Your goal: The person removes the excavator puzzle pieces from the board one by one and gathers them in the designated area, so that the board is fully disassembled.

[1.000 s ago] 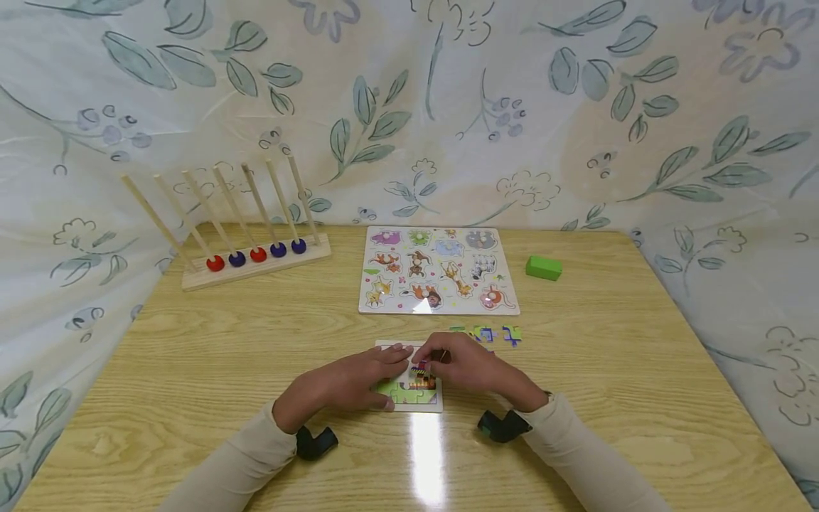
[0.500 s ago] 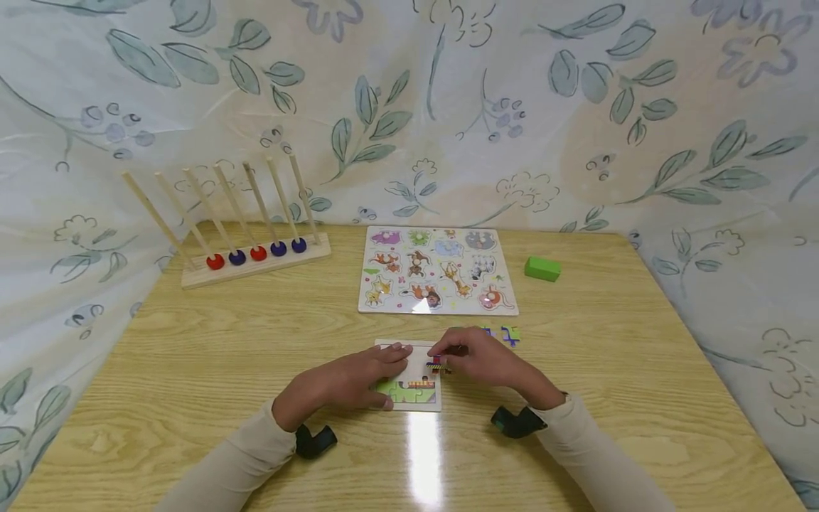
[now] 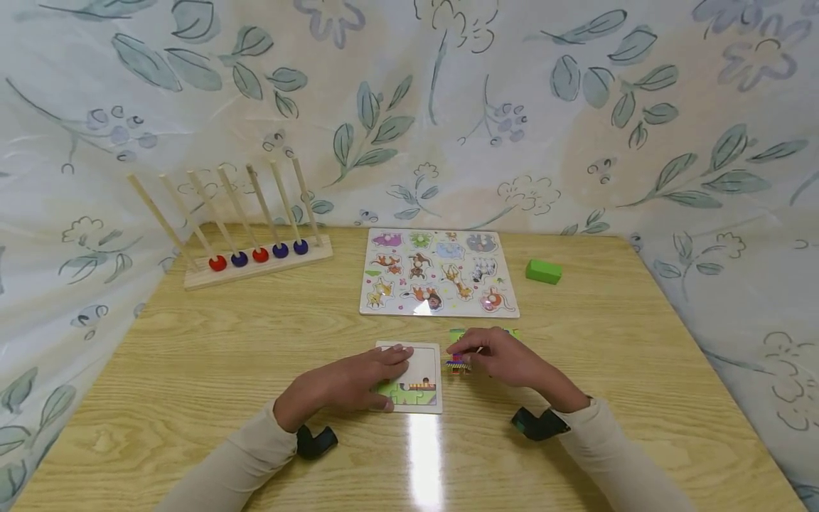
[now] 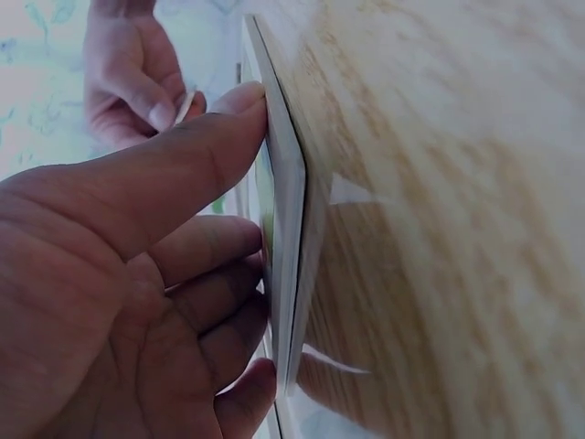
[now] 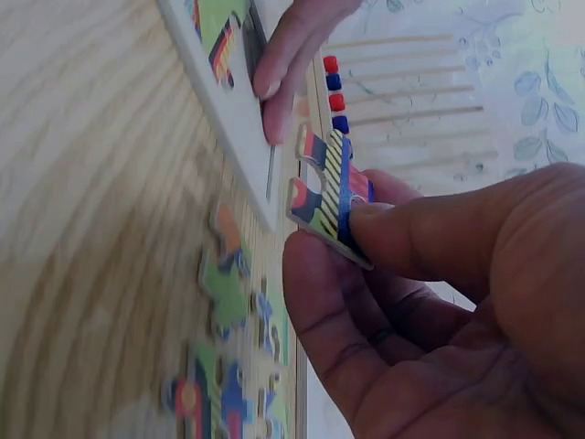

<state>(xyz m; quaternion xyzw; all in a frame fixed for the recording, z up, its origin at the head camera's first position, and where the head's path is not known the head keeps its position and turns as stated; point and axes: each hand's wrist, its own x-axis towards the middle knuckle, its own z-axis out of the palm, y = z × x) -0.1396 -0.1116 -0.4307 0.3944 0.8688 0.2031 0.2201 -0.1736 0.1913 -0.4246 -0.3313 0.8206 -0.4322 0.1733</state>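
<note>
My left hand (image 3: 355,380) rests with extended fingers on a small white puzzle tray (image 3: 424,358). Its thumb lies by the tray's near edge in the left wrist view. Joined jigsaw pieces (image 3: 409,395), green with a bit of train picture, fill the lower part of the tray. To the right of the tray, my right hand (image 3: 508,359) pinches a jigsaw piece (image 5: 331,197) between thumb and fingers. The held piece has a yellow-and-black striped band, blue and red. Several loose jigsaw pieces (image 5: 224,283) lie on the table under and beyond the right hand, partly hidden by it.
An animal peg puzzle board (image 3: 438,274) lies behind the tray. A green block (image 3: 544,271) sits to its right. At the back left stands a wooden rack (image 3: 256,269) with upright pegs and red and blue beads. Floral cloth (image 3: 409,142) hangs behind the table.
My right hand has lifted the striped piece off the tray and moved right with it, beside the tray. My left hand has stayed on the tray.
</note>
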